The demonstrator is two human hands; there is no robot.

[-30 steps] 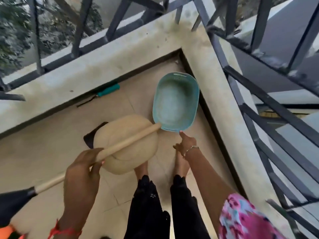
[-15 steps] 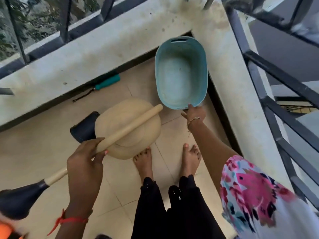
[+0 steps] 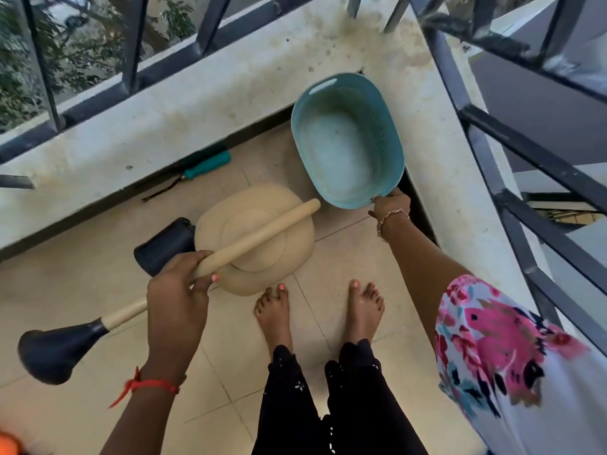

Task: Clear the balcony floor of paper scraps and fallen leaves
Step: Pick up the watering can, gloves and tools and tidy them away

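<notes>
Basket (image 3: 381, 136), teal, upper centre of frame at the balcony corner: now tilted, where half a second ago it lay flat. Right hand (image 3: 391, 205) grips its near rim. Left hand (image 3: 177, 290) stays wrapped round the wooden handle (image 3: 262, 231), lower left, above the tiled floor (image 3: 82, 290).

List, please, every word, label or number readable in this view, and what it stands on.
None is readable. The teal perforated plastic basket in the right hand, the beige cylindrical handle in the left hand and the teal-handled tool by the wall show no lettering.
</notes>
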